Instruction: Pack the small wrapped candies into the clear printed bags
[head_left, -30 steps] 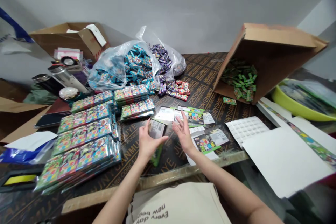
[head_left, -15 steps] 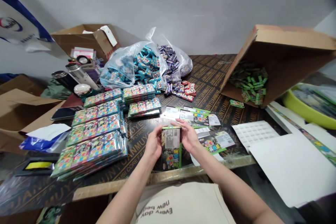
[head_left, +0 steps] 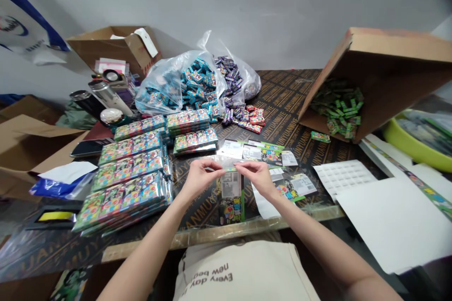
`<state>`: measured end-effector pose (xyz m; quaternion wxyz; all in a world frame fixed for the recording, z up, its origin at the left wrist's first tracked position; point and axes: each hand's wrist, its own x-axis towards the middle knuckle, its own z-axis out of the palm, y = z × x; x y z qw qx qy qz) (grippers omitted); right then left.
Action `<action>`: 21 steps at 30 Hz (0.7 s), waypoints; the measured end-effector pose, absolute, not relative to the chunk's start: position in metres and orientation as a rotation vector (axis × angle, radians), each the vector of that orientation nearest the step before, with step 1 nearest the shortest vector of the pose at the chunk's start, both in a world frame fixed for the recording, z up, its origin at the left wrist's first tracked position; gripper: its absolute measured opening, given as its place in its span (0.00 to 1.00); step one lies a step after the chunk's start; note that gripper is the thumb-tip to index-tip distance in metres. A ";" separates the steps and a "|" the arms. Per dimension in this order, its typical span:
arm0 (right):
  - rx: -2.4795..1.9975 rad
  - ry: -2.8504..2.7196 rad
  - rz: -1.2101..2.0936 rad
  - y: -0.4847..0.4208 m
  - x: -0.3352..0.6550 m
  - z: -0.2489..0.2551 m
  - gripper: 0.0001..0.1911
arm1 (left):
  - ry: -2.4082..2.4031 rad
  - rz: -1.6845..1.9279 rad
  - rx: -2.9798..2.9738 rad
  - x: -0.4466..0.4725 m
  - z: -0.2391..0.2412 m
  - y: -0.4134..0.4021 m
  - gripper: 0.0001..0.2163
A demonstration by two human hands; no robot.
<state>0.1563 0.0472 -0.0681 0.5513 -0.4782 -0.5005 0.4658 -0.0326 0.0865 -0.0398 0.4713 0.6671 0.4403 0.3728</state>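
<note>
dark tabletop (head_left: 278,99) with gold lettering, plain gray wall (head_left: 254,9) behind. right by the near edge is a black-and-green packet (head_left: 231,204) with a pale label panel (head_left: 231,186). left hand (head_left: 199,178) and right hand (head_left: 258,178) both have thumb and fingers pinched at its top edge, the two nearly meeting. just past it and to the right are more flat printed sleeves (head_left: 271,155), some overlapping. stacks of colorful multipacks (head_left: 129,169) over on the left, then further back clear bags (head_left: 158,87) of blue packets (head_left: 198,75) and purple packets (head_left: 230,75), loose red packets (head_left: 256,117), and a tipped cardboard box (head_left: 384,54) with green packets (head_left: 346,112) inside.
</note>
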 end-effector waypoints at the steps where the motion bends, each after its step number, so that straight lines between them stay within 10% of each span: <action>1: -1.140 -1.184 1.114 0.049 0.156 -0.068 0.09 | 1.090 0.886 1.611 -0.032 -0.039 0.089 0.08; 21: -1.198 -1.256 0.998 0.044 0.156 -0.068 0.08 | 0.905 0.901 2.196 -0.031 -0.044 0.086 0.06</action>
